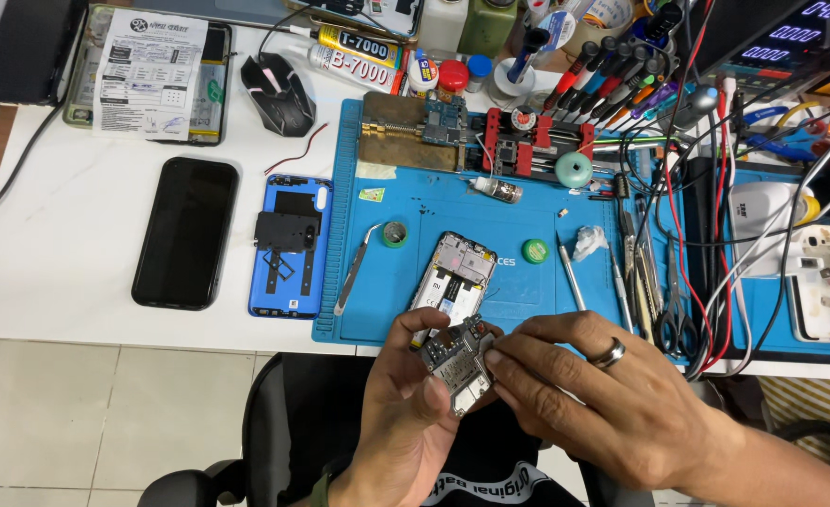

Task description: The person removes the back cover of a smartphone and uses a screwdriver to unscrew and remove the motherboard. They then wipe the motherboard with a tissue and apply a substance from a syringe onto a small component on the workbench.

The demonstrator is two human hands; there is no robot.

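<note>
Over on the left of the white table [48,272] a black phone [186,232] is lying face up, and just beside it a blue back cover [291,246] is resting with a dark plate on top. Further right, on the blue work mat [405,202], bent tweezers [356,268] are lying near an opened phone frame [454,275], whose long axis is running away from the person, tilted a little to the right.

Below the mat's near edge, off the table and over the person's lap, the left hand [405,413] is cradling a small circuit board [459,361], thumb and fingers closed around its left side and lower end. The board is sitting between the two hands, its long axis slanting from upper left to lower right, roughly in line with the frame lying just beyond it.

From the right, the right hand [603,394], wearing a ring, is coming in with its fingertips pinched together against the board's right edge. Both hands are touching the board, but the left is carrying it while the right is only working at its edge. Whether anything small is being held between those right fingertips I cannot tell.
</note>
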